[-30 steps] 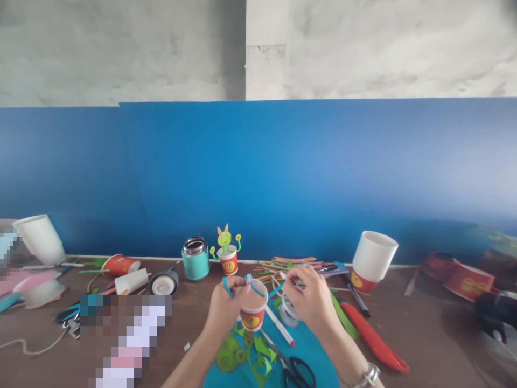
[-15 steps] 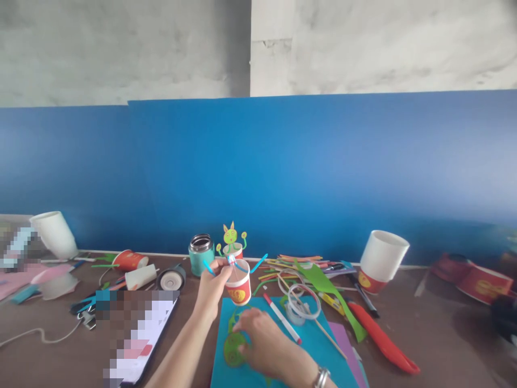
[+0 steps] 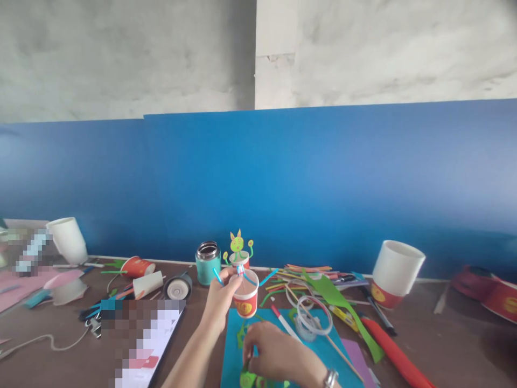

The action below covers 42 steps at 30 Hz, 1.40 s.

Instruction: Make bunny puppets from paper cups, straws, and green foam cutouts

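My left hand (image 3: pixel 223 293) pinches something at the rim of a red and white paper cup (image 3: pixel 246 304), where a blue pipe cleaner (image 3: pixel 269 277) sticks out to both sides. Behind that cup stands a second cup with a green paper cat figure (image 3: pixel 237 243). My right hand (image 3: pixel 269 350), with a bracelet at the wrist, is low over the blue sheet (image 3: pixel 234 345). Its fingers are curled together at green paper cut-outs (image 3: pixel 247 379); whether it grips one is hidden.
A teal thermos (image 3: pixel 208 264) stands left of the cups. To the right are tape rings (image 3: pixel 314 315), a marker (image 3: pixel 285 321), pipe cleaners, a red pouch (image 3: pixel 398 353) and stacked white cups (image 3: pixel 398 272). A phone (image 3: pixel 155 345) and clips (image 3: pixel 95 326) lie left.
My right hand has drawn its fingers together over the green cut-outs. The left hand still holds at the cup. The whole view has shifted slightly, with things appearing lower and further right.
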Each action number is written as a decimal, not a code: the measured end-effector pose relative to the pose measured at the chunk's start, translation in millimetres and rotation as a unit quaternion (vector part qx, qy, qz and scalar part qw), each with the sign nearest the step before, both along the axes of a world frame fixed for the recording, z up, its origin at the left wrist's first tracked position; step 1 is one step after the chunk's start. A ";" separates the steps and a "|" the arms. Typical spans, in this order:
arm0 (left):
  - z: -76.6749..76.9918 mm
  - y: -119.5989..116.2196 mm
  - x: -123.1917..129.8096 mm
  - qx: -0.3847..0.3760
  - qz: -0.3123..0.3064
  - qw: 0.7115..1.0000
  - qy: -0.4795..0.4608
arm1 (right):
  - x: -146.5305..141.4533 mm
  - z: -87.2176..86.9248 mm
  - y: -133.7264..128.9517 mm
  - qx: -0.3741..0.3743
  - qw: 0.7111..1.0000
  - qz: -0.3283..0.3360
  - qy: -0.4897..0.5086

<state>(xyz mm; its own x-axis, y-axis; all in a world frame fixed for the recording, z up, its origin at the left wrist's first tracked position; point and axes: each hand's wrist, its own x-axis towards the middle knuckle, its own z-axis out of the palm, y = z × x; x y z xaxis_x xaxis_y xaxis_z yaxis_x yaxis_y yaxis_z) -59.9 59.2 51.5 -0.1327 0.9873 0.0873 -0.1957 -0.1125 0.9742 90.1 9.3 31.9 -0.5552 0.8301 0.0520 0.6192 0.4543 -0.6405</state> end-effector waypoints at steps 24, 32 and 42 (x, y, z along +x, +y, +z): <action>-3.0 -27.9 33.8 -0.098 -0.216 0.971 0.019 | 59.3 47.6 31.3 0.077 0.965 -0.139 0.211; 1.7 -28.8 36.2 -0.138 -0.225 0.964 -0.002 | 60.4 35.4 39.8 0.023 0.963 -0.143 0.227; 2.8 -31.4 36.9 -0.125 -0.232 0.965 -0.007 | 57.9 35.7 38.5 -0.007 0.965 -0.152 0.214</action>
